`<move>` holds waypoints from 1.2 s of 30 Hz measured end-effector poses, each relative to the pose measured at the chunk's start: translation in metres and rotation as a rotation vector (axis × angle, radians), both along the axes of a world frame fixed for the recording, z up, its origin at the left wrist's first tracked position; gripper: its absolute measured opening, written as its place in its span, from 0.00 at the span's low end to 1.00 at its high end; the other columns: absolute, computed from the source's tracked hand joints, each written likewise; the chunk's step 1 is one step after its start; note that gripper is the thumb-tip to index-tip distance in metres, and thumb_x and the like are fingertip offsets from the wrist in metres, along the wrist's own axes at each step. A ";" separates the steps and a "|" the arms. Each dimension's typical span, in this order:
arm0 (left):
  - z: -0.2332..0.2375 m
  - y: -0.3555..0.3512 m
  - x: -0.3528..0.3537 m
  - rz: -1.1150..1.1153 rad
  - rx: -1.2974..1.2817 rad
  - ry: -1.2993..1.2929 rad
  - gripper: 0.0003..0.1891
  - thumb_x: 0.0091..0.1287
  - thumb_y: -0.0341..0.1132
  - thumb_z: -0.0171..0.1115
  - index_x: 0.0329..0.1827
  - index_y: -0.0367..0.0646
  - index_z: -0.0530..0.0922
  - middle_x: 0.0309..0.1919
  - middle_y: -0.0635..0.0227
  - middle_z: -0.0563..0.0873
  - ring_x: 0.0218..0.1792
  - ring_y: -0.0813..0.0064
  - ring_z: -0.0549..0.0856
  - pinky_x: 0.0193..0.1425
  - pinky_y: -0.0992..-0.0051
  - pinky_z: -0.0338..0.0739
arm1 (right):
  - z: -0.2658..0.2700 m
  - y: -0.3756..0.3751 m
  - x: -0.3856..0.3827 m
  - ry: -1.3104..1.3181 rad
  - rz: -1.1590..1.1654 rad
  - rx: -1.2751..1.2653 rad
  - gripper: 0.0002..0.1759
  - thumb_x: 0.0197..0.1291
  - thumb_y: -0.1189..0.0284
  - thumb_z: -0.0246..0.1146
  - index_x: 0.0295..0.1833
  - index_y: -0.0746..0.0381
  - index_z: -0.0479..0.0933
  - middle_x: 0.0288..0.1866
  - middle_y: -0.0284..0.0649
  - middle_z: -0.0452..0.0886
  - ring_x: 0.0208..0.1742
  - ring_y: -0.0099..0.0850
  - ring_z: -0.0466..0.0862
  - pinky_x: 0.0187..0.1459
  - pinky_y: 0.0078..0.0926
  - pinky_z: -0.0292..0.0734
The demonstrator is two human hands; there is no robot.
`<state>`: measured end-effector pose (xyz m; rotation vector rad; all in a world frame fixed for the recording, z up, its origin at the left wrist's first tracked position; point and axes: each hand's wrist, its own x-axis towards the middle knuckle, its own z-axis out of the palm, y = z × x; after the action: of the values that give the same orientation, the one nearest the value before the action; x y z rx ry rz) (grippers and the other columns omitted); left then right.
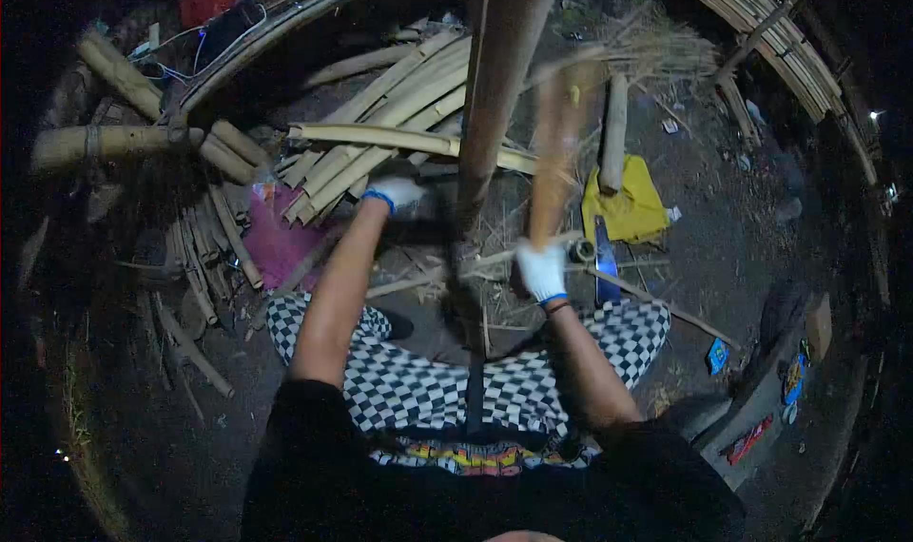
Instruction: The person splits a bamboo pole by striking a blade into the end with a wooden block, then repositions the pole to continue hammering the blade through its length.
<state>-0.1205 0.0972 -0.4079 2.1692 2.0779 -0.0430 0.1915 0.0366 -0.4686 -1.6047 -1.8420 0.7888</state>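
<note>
My right hand (542,269), in a white glove, is wrapped round the lower end of a long brown wooden stick (554,166). The stick points up and away, and its far end is smeared by motion. My left hand (398,193), gloved in white with a blue cuff, is beside the split bamboo strips (390,114). Its fingers are blurred against the dark ground, and I cannot tell whether they hold anything. Between my hands rises a thick brown pole (495,95). A blue-bladed knife (606,261) lies right of my right hand.
A yellow cloth (632,204) lies at the right, with a short bamboo piece (614,138) across it. Cut bamboo sticks (204,247) and a pink sack (276,242) are at the left. Long bundled strips (770,38) curve along the upper right. Small wrappers (717,356) litter the ground.
</note>
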 end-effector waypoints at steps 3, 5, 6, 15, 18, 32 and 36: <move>-0.015 0.016 -0.007 -0.002 -0.078 0.012 0.33 0.63 0.58 0.53 0.72 0.63 0.63 0.65 0.55 0.73 0.61 0.52 0.77 0.62 0.60 0.73 | -0.001 -0.009 0.011 0.025 0.142 -0.508 0.23 0.57 0.59 0.61 0.44 0.71 0.79 0.37 0.56 0.82 0.42 0.45 0.83 0.44 0.37 0.75; -0.049 0.014 -0.014 -0.068 0.319 -0.023 0.32 0.59 0.49 0.59 0.68 0.55 0.70 0.53 0.53 0.82 0.51 0.52 0.83 0.56 0.58 0.76 | -0.020 0.011 0.032 -0.167 0.464 -0.016 0.27 0.58 0.51 0.57 0.38 0.69 0.80 0.35 0.57 0.83 0.41 0.53 0.83 0.41 0.41 0.76; -0.045 0.003 -0.008 -0.070 0.297 -0.028 0.32 0.59 0.49 0.59 0.68 0.55 0.70 0.53 0.53 0.82 0.51 0.52 0.83 0.56 0.58 0.76 | 0.000 0.006 0.032 -0.030 0.279 -0.232 0.25 0.58 0.53 0.58 0.37 0.68 0.80 0.33 0.55 0.83 0.39 0.51 0.83 0.39 0.39 0.76; 0.000 0.011 0.001 0.044 -0.101 0.068 0.39 0.50 0.59 0.66 0.68 0.61 0.70 0.49 0.48 0.83 0.48 0.52 0.84 0.52 0.56 0.79 | 0.222 -0.015 0.021 0.543 0.083 0.376 0.12 0.52 0.69 0.67 0.37 0.66 0.79 0.30 0.39 0.83 0.30 0.29 0.82 0.35 0.29 0.76; -0.013 0.013 -0.003 -0.015 0.038 0.019 0.37 0.49 0.58 0.67 0.65 0.57 0.73 0.44 0.47 0.84 0.45 0.51 0.84 0.51 0.55 0.79 | 0.242 -0.024 0.000 0.523 0.168 0.561 0.09 0.53 0.71 0.66 0.37 0.65 0.80 0.32 0.40 0.84 0.32 0.30 0.83 0.35 0.28 0.76; -0.025 -0.010 0.007 0.111 0.160 -0.350 0.43 0.42 0.45 0.72 0.67 0.51 0.69 0.54 0.53 0.82 0.52 0.54 0.82 0.58 0.62 0.77 | 0.040 -0.025 -0.028 -0.263 0.292 -0.309 0.30 0.53 0.49 0.60 0.40 0.70 0.80 0.36 0.63 0.81 0.44 0.57 0.82 0.46 0.46 0.77; -0.052 -0.002 -0.014 0.045 0.226 -0.419 0.39 0.44 0.44 0.72 0.64 0.47 0.72 0.50 0.55 0.84 0.55 0.57 0.81 0.59 0.65 0.75 | 0.086 -0.021 -0.026 0.005 0.271 -0.150 0.29 0.53 0.56 0.65 0.53 0.66 0.72 0.40 0.62 0.82 0.45 0.59 0.82 0.47 0.46 0.78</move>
<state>-0.1347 0.0951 -0.4603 2.0199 1.9587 0.6224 0.1654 0.0153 -0.3823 -1.4560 -2.0659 1.0705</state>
